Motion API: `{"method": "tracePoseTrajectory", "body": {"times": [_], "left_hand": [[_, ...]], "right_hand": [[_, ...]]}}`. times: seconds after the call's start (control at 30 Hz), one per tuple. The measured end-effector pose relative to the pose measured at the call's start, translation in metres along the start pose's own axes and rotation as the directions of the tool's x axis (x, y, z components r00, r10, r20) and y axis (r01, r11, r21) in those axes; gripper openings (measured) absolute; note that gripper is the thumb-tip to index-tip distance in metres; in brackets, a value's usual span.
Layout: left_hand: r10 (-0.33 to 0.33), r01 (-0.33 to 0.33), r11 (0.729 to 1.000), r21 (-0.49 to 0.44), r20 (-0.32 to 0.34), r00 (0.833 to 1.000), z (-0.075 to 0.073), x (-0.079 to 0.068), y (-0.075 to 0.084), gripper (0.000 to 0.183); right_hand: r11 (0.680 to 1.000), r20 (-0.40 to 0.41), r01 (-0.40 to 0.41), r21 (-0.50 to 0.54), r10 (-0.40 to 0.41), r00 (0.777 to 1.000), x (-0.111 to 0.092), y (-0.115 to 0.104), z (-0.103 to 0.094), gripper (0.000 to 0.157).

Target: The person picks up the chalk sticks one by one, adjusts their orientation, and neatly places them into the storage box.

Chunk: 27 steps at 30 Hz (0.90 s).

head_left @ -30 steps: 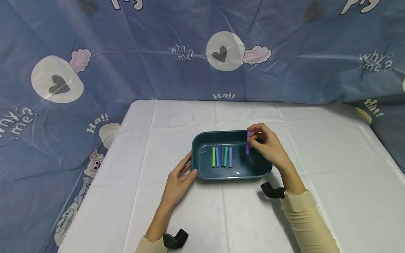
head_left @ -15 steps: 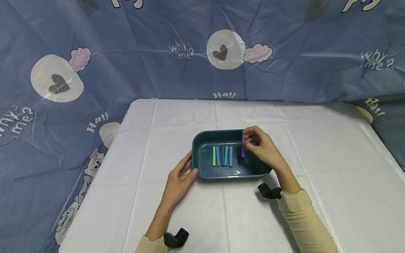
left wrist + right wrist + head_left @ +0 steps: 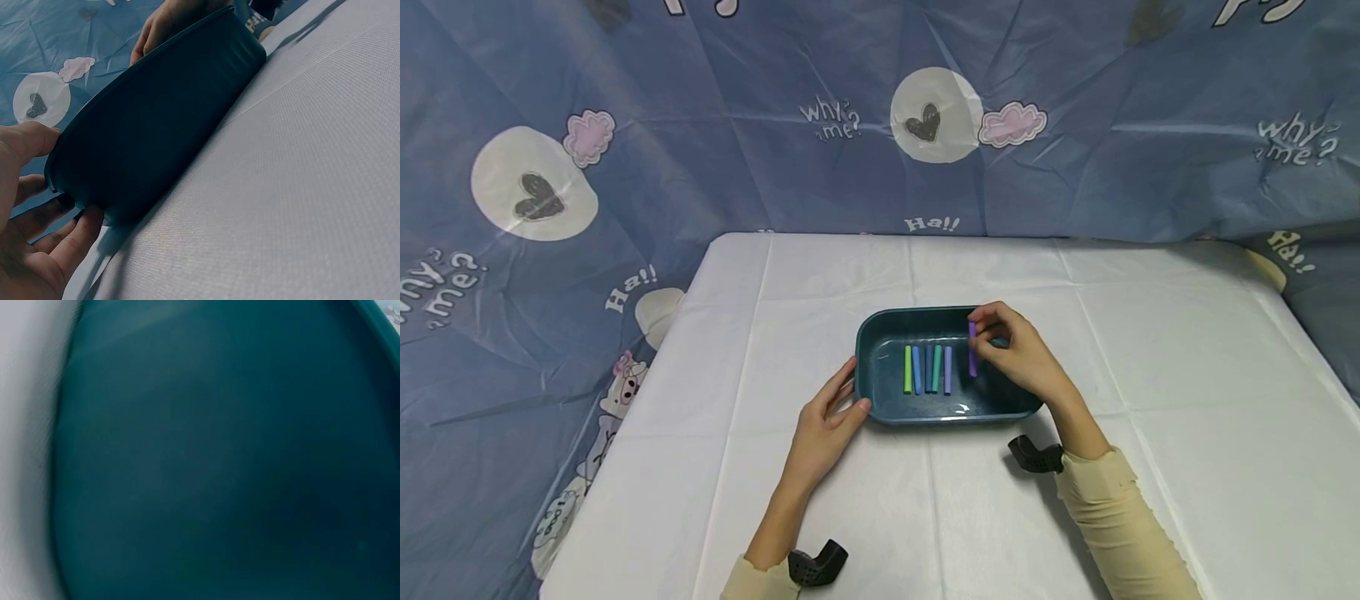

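Note:
A dark teal rectangular tray [image 3: 955, 414] sits on the white-covered table. My left hand [image 3: 824, 435] holds its left end. In the left wrist view the thumb is at the rim of the tray [image 3: 156, 119] and the other fingers bear on the wall beneath. My right hand [image 3: 1011, 346] pinches a slim purple stick [image 3: 972, 362] between thumb and fingertips, upright in the head view, over the tray's right half. Left of it lie similar sticks in a row: lime green [image 3: 907, 370], blue [image 3: 916, 371], dark blue [image 3: 928, 369], teal [image 3: 936, 370] and lavender [image 3: 947, 372].
The white tablecloth [image 3: 820, 283] surrounds the tray. Behind the table hangs a blue printed sheet [image 3: 715, 150]. Black wrist devices sit on the left wrist [image 3: 817, 564] and the right wrist [image 3: 1036, 455]. Tray wall fills most of the right wrist view.
My right hand has moved left and slightly toward me with the purple stick, nearer to the lavender one. The left hand and the row of sticks stay put.

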State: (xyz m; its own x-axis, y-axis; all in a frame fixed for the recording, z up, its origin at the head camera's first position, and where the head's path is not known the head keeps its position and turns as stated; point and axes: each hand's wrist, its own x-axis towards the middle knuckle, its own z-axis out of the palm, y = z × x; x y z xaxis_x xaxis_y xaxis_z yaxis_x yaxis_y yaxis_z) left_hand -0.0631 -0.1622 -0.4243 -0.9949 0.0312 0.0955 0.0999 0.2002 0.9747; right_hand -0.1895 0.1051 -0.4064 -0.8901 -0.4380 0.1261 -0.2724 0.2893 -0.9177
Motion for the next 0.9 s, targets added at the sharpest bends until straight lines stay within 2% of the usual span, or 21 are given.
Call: {"method": "tracePoseTrajectory", "body": {"times": [0.17, 0.47, 0.9], "left_hand": [[-0.009, 0.009, 1.000, 0.006, -0.003, 1.000, 0.000, 0.000, 0.000, 0.057], [-0.010, 0.010, 1.000, 0.015, -0.003, 1.000, 0.000, 0.000, 0.000, 0.057], [-0.010, 0.010, 1.000, 0.012, -0.002, 1.000, 0.001, 0.001, 0.001, 0.057]], "right_hand": [[0.998, 0.009, 0.021, -0.051, -0.021, 1.000, 0.003, 0.012, 0.002, 0.030], [0.993, 0.030, -0.011, -0.117, 0.015, 0.999, 0.002, 0.011, 0.005, 0.030], [0.967, 0.082, -0.116, -0.227, 0.138, 0.987, 0.009, 0.014, 0.009, 0.030]]}}
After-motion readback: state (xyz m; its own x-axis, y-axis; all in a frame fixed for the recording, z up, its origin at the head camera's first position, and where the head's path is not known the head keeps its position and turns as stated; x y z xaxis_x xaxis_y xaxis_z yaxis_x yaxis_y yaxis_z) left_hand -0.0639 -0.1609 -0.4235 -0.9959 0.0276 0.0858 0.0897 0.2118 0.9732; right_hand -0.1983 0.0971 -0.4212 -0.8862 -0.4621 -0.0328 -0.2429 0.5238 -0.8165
